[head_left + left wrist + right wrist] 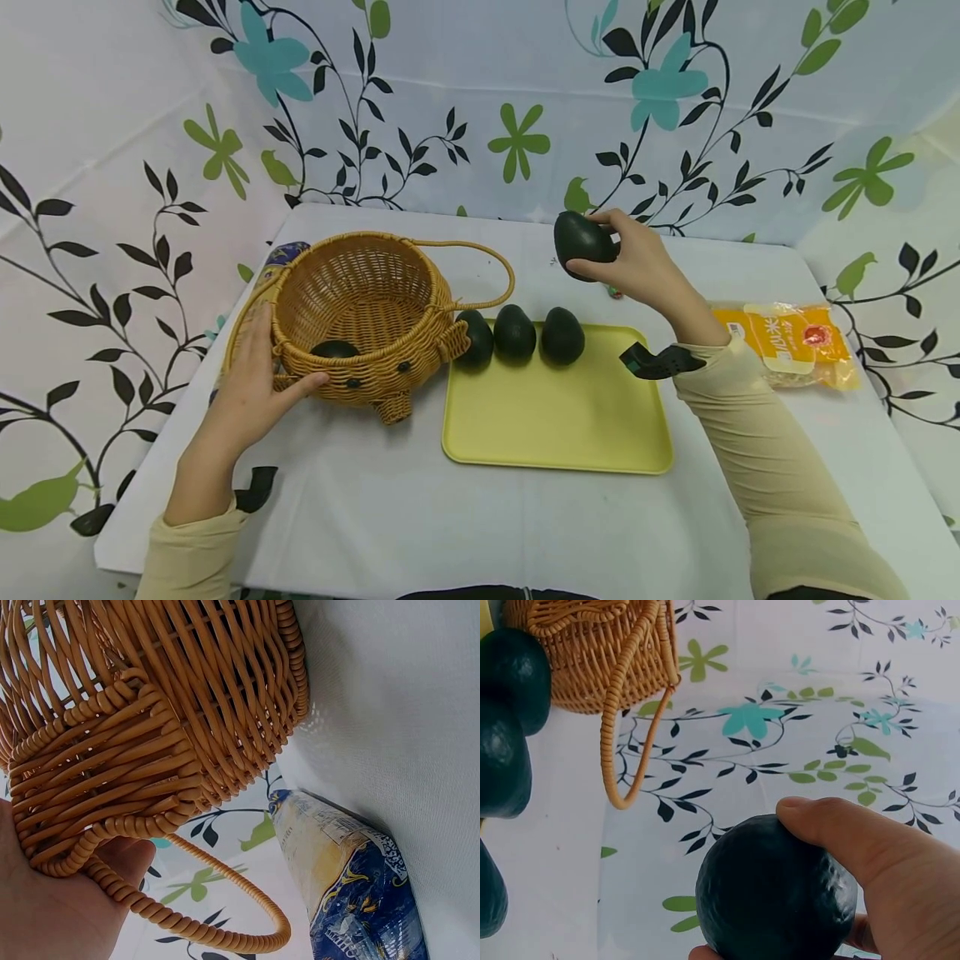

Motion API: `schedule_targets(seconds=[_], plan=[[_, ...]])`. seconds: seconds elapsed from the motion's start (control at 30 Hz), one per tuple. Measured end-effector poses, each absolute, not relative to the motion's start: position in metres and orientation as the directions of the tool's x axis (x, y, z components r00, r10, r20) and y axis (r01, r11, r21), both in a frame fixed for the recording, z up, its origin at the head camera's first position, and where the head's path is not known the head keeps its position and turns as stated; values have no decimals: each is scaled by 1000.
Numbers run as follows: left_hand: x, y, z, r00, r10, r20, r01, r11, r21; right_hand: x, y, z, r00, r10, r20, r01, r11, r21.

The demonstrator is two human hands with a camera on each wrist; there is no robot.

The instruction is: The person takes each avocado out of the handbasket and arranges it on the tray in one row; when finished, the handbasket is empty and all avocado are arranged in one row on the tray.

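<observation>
My right hand (637, 262) grips a dark green avocado (583, 244) in the air behind the yellow tray (555, 425); the right wrist view shows this avocado (772, 889) up close, thumb on its side. Three more avocados (514, 334) stand in a row at the tray's back left. My left hand (251, 392) rests against the left side of the wicker basket (375, 367), its thumb along the front. In the left wrist view the hand (67, 907) touches the basket's woven ear (112, 780). One avocado (334, 349) lies inside the basket.
An orange and clear food package (795, 343) lies right of the tray. A blue and gold package (360, 892) lies beside the basket on the left. The basket's looped handle (506, 271) sticks out to the right, above the table. Patterned cloth hangs behind the table.
</observation>
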State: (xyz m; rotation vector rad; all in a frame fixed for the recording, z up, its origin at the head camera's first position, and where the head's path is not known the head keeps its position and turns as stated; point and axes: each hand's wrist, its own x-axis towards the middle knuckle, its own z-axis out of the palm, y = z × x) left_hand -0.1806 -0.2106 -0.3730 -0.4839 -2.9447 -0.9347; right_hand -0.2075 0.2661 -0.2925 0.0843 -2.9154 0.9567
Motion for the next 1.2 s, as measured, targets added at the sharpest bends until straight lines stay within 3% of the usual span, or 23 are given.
schedule_targets(seconds=[1.2], plan=[[-180,-209,-373,-957,268,114,284,770,571,-195,290,-305,-994,74,78,13,800,-599]])
